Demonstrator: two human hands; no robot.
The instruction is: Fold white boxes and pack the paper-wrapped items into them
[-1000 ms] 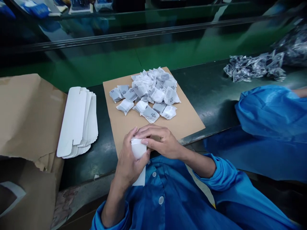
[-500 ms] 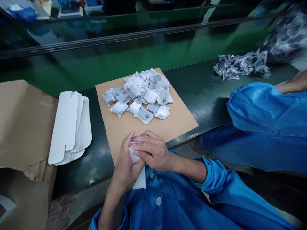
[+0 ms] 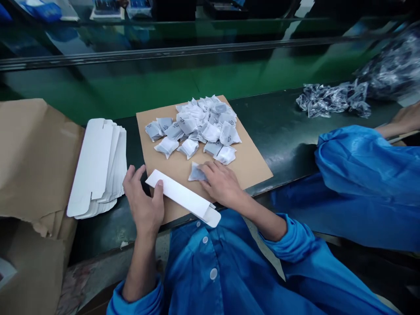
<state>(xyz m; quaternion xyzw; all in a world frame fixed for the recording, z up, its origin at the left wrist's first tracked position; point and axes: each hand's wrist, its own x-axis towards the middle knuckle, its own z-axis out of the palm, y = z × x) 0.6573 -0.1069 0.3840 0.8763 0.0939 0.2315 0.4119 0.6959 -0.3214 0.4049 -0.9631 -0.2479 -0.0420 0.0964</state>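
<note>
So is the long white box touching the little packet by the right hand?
Apart: the head view shows brown cardboard between the long white box and the little packet.

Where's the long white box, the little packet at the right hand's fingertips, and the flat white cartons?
Long white box (image 3: 181,194): head view, middle of its long side.
Little packet (image 3: 195,172): head view, its uncovered end.
Flat white cartons (image 3: 94,158): head view, top carton's face.

Part of the nearest pouch (image 3: 196,173) was hidden by the right hand (image 3: 223,181). The co-worker's hand (image 3: 406,117) and cardboard box (image 3: 33,153) got cropped, and the plastic heap (image 3: 395,68) was kinda blurred.
</note>
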